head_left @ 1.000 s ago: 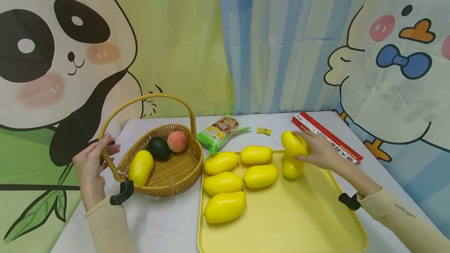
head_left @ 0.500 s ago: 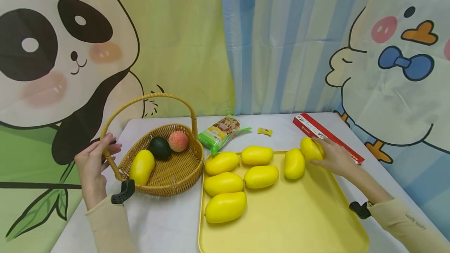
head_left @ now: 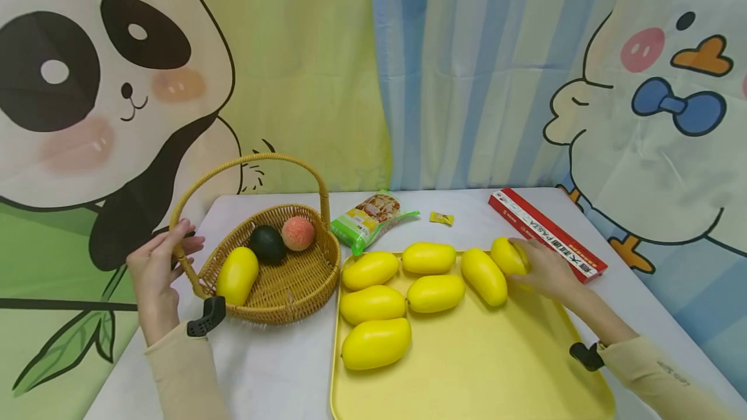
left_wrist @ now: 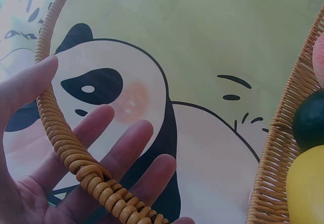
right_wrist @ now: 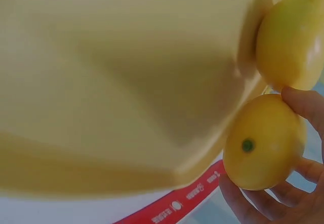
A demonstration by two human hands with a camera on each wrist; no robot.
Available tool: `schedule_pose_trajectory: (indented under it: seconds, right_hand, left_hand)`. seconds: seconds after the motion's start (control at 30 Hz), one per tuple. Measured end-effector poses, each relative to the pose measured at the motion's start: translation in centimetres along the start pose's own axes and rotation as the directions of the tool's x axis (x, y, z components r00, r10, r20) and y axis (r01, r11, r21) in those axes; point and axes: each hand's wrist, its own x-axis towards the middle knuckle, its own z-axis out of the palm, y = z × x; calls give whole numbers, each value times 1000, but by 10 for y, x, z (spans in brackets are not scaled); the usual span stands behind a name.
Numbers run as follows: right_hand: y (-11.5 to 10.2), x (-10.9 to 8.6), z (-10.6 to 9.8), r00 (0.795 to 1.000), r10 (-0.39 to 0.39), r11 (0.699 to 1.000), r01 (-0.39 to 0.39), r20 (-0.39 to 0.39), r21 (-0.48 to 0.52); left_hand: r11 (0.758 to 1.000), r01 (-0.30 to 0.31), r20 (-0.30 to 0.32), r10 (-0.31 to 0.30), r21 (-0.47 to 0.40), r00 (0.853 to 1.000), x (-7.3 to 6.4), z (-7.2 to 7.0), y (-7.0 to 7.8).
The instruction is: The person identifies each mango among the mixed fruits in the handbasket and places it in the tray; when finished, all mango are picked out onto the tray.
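The left hand (head_left: 157, 271), fingers loosely spread, touches the handle (head_left: 265, 155) of the wicker basket (head_left: 297, 280) at left on the worktop (head_left: 274, 368). The right hand (head_left: 545, 268) grips a yellow fruit (head_left: 505, 255) at the tray's (head_left: 484, 368) far right corner, just right of another yellow fruit (head_left: 484, 277).

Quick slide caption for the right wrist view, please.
Right hand gripping a yellow fruit, with another fruit, the yellow tray and part of a red box in view.
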Motion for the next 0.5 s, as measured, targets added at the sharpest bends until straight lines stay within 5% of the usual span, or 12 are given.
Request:
schedule_pose_trajectory:
  seconds: [0.5]
  right_hand:
    - [-15,2,15,1000,18,1000,-17,19,-9]
  left_hand:
    - [1000,5,-1,-5,4,1000,1,0,0]
